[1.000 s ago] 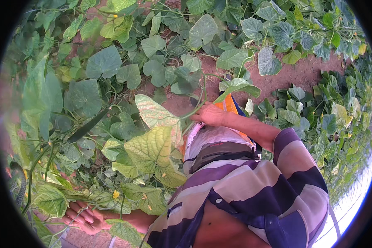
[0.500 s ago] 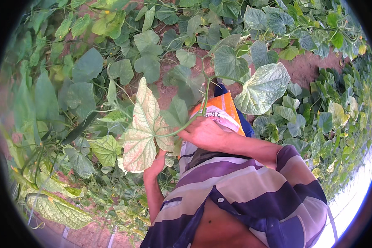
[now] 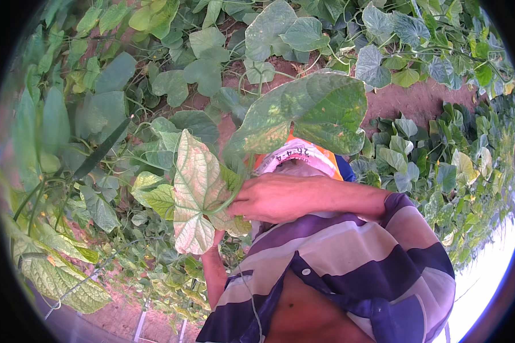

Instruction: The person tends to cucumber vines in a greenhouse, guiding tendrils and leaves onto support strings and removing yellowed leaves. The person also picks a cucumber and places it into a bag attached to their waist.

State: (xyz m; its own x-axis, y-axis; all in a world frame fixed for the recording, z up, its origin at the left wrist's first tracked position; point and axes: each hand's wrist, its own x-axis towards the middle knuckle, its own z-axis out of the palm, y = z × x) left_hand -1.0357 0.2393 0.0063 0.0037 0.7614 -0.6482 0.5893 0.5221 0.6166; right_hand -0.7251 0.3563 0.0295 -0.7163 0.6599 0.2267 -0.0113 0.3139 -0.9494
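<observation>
"Head camera, and bang in the centre was the right hand (image 3: 277, 197), back turned upward! What had it got?"

"Fingers curled in, closed on a slender pale-green stalk (image 3: 222, 207), though the tips were partly hidden. The stalk ran toward eight o'clock, into a pale, yellowed, pointed leaf (image 3: 197, 171) over at nine!"

"And the left hand (image 3: 217, 236)?"

"Seven o'clock, mostly behind that leaf! How far its fingers were open, or what they held, I couldn't tell."

"Up at one o'clock, a broad, mottled green leaf (image 3: 312, 103) partly covered an orange-and-white sack (image 3: 328, 160), which sat at two, just beyond the right hand!"

"Between nine and ten, well apart from both hands, a long, slim, dark-green cucumber (image 3: 102, 150) slanted among the foliage, and a purple, cream and navy striped shirt (image 3: 337, 246) filled four to six!"
</observation>
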